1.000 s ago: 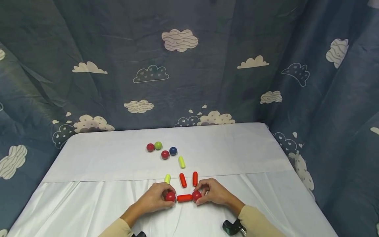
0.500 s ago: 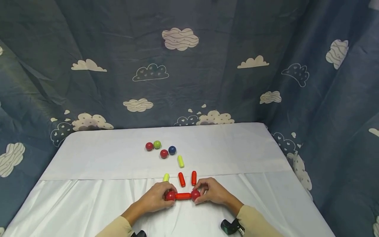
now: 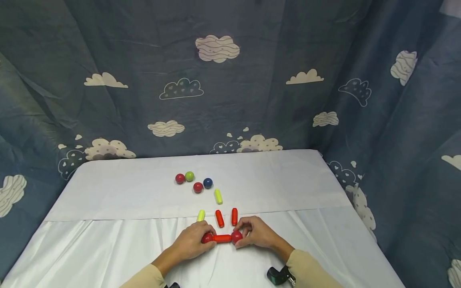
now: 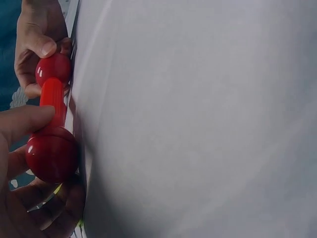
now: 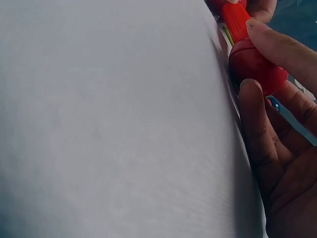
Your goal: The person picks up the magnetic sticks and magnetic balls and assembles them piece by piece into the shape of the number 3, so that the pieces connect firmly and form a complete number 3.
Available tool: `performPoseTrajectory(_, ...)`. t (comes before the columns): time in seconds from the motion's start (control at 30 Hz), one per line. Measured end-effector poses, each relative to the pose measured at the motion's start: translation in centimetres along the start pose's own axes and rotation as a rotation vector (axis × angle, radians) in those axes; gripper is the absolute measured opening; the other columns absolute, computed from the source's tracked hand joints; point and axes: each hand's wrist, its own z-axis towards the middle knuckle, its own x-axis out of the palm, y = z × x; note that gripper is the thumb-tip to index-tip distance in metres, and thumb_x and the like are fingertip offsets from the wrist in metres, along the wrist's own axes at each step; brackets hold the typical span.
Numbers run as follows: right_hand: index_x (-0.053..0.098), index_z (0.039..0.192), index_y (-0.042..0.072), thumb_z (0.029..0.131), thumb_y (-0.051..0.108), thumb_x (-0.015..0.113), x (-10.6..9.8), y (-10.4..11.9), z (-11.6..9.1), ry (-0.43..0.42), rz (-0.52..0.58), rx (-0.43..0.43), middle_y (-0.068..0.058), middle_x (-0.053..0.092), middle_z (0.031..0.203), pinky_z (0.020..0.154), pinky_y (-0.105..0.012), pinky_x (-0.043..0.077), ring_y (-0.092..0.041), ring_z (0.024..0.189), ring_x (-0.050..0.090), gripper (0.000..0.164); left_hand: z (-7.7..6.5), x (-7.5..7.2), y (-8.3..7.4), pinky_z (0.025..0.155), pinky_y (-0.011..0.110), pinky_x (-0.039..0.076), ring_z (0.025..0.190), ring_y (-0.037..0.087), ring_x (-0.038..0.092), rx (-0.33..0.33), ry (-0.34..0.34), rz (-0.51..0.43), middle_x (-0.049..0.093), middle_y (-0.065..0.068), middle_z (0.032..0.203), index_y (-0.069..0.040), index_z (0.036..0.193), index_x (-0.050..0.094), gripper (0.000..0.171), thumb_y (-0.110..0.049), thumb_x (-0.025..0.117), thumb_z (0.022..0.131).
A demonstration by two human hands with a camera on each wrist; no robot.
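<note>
A bright red rod [image 3: 222, 239] lies crosswise between two dark red balls, joined end to end with them close over the white cloth. My left hand [image 3: 194, 240] grips the left red ball [image 4: 53, 155]; in the left wrist view the thumb [image 4: 29, 120] reaches onto the rod beside it. At the other end, my right hand [image 3: 257, 233] pinches the right red ball [image 3: 236, 237] between thumb and fingers. The right wrist view shows that ball [image 5: 255, 67] with the thumb on its upper side, fingertips on its lower side.
Two more red rods, one [image 3: 219, 219] and another [image 3: 234, 217], lie just beyond the hands. Yellow-green rods [image 3: 218, 196] [image 3: 201, 216] lie nearby. Farther back sit red balls [image 3: 180, 179] [image 3: 198, 187], a green ball [image 3: 189, 176] and a blue ball [image 3: 207, 183]. A patterned curtain [image 3: 216, 100] hangs behind the table.
The small gap between the left red ball and the rod has closed. My left hand has shifted slightly over its ball, covering more of it; the right hand keeps its grip.
</note>
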Motion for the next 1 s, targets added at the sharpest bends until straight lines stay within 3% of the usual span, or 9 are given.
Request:
performPoseTrajectory(0.17, 0.068, 0.096, 0.007, 0.068, 0.008, 0.086, -0.2, -0.1, 0.0, 0.010, -0.002, -0.027, 0.000, 0.063, 0.086, 0.059, -0.020, 0.044, -0.008, 0.063, 0.054, 0.033, 0.2, 0.1, -0.1, 0.063, 0.024, 0.039, 0.075, 0.007, 0.046, 0.032, -0.044, 0.006, 0.052, -0.010, 0.083, -0.017, 0.093, 0.067, 0.017, -0.027, 0.074, 0.082)
performPoseTrajectory(0.67, 0.068, 0.101, 0.003, 0.077, 0.014, 0.081, -1.5, -0.7, 0.4, 0.011, 0.062, 0.013, -0.004, 0.066, 0.092, 0.053, -0.031, 0.052, -0.016, 0.061, 0.061, 0.030, 0.4, 0.1, -0.1, 0.064, 0.025, 0.039, 0.077, 0.008, 0.046, 0.015, -0.019, 0.004, 0.050, -0.010, 0.083, -0.019, 0.094, 0.065, 0.018, -0.028, 0.074, 0.083)
performPoseTrajectory(0.83, 0.066, 0.102, 0.001, 0.080, 0.010, 0.078, -1.8, -0.7, 0.6, -0.025, 0.112, 0.033, -0.006, 0.064, 0.091, 0.053, -0.035, 0.053, -0.019, 0.060, 0.059, 0.027, 0.2, 0.2, -0.1, 0.064, 0.025, 0.038, 0.076, 0.007, 0.045, 0.009, -0.011, -0.006, 0.049, -0.011, 0.082, -0.019, 0.093, 0.065, 0.017, -0.029, 0.074, 0.083)
performPoseTrajectory(1.0, 0.062, 0.107, -0.002, 0.079, 0.009, 0.078, -2.0, -0.5, 1.2, -0.081, 0.130, 0.056, -0.007, 0.062, 0.088, 0.051, -0.037, 0.053, -0.020, 0.064, 0.061, 0.034, 0.1, 0.2, -0.1, 0.063, 0.025, 0.038, 0.075, 0.008, 0.045, 0.019, -0.013, -0.010, 0.050, -0.010, 0.082, -0.019, 0.092, 0.065, 0.017, -0.028, 0.074, 0.082)
